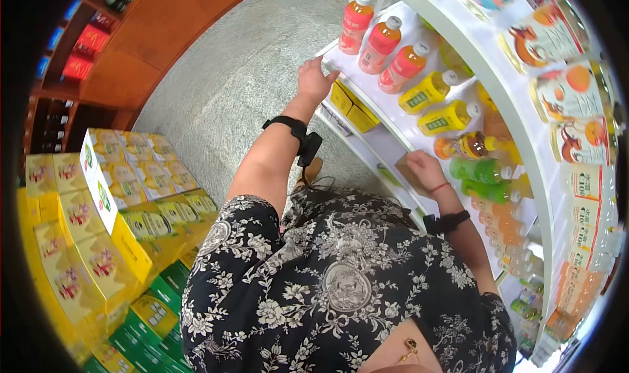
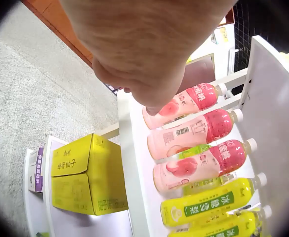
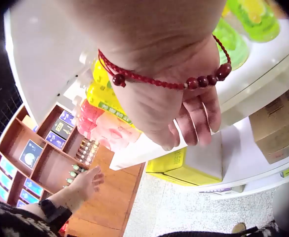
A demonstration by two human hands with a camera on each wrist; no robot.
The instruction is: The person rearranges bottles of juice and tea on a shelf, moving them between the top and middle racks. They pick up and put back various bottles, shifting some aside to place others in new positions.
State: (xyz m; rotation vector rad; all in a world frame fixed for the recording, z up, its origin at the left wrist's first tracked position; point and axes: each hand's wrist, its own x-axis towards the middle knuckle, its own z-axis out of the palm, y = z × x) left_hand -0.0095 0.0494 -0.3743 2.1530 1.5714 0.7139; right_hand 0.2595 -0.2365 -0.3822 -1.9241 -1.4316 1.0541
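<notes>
My left hand (image 1: 316,79) is at the end of the drinks shelf (image 2: 135,173), close to the edge by the pink peach drink bottles (image 1: 380,45). In the left wrist view it overlaps the base of the outermost pink bottle (image 2: 181,104). The right wrist view shows its fingers loosely extended, holding nothing. My right hand (image 1: 424,168) hovers at the front of the same shelf, fingers relaxed and slightly bent, nothing in them. Near it stand yellow bottles (image 1: 447,117), a brown-labelled tea bottle (image 1: 464,146) and green bottles (image 1: 479,170). A red beaded bracelet (image 3: 169,85) circles the right wrist.
Below the bottles, a yellow carton (image 2: 87,173) and a brown cardboard box (image 3: 277,126) sit on a lower shelf. Large fruit jars (image 1: 544,42) line the upper shelf at right. Stacked boxed goods (image 1: 124,170) stand at left, with wooden shelving (image 1: 157,19) behind.
</notes>
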